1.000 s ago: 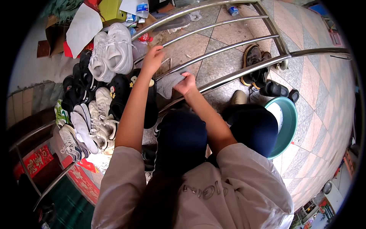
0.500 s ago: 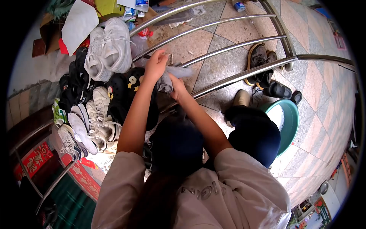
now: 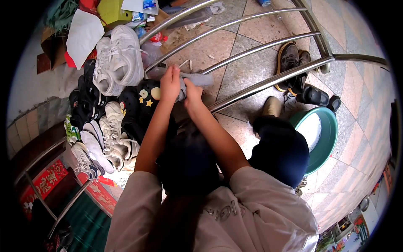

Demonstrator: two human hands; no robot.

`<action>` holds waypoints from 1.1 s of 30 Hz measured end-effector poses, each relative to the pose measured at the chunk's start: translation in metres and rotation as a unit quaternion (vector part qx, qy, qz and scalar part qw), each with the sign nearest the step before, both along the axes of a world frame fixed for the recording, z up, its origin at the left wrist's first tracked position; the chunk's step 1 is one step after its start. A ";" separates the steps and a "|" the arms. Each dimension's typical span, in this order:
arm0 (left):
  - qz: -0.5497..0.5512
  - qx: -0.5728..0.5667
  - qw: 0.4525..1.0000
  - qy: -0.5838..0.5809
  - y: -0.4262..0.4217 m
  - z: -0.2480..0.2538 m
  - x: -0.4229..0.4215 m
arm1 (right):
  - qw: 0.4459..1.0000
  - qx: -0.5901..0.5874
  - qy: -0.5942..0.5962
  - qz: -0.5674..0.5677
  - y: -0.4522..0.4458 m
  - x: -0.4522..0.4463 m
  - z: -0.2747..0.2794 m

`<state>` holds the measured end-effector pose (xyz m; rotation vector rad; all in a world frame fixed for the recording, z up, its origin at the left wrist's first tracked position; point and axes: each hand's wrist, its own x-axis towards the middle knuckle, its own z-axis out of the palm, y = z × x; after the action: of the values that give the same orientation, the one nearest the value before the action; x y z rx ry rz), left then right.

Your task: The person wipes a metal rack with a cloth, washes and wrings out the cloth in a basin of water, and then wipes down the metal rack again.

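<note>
A grey cloth (image 3: 199, 79) is gripped between my two hands at the end of a curved metal rail (image 3: 260, 49). My left hand (image 3: 170, 84) is closed on its left part, with the fingers pressed together. Close beside it, my right hand (image 3: 193, 94) is closed on the cloth from the right. One end of the cloth sticks out to the right past my fingers. Whether it wraps fully around the rail is hidden. Black clogs with star charms (image 3: 145, 98) lie just left of my left forearm.
White sneakers (image 3: 119, 59) and several other shoes crowd the left side. A green basin (image 3: 329, 138) with pale contents stands to the right of my knee. Dark shoes (image 3: 289, 63) and a black slipper (image 3: 312, 95) lie beyond the lower rail (image 3: 268, 84).
My hands have come closer together, and the bunched part of the cloth is now mostly covered by my fingers. The whole view has shifted slightly.
</note>
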<state>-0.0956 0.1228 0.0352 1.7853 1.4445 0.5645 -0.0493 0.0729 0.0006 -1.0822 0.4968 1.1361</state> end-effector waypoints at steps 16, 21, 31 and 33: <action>0.096 -0.050 0.979 -0.172 0.009 -0.011 0.006 | 0.999 -0.002 -0.023 0.036 -0.001 -0.035 -0.010; 0.071 -0.027 0.990 -0.120 0.002 -0.006 0.005 | 1.000 -0.023 -0.008 -0.017 0.007 -0.027 -0.003; 0.041 0.009 0.993 -0.110 0.003 -0.012 0.002 | 0.976 -0.039 -0.132 -0.170 0.027 0.054 -0.004; 0.041 0.011 0.995 -0.091 0.002 -0.008 0.004 | 0.970 -0.078 -0.127 -0.191 0.032 0.071 -0.004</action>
<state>-0.0914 0.1246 0.0268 1.6513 1.3931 0.7683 0.0212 0.1051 -0.0034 -1.1871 0.5696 0.6186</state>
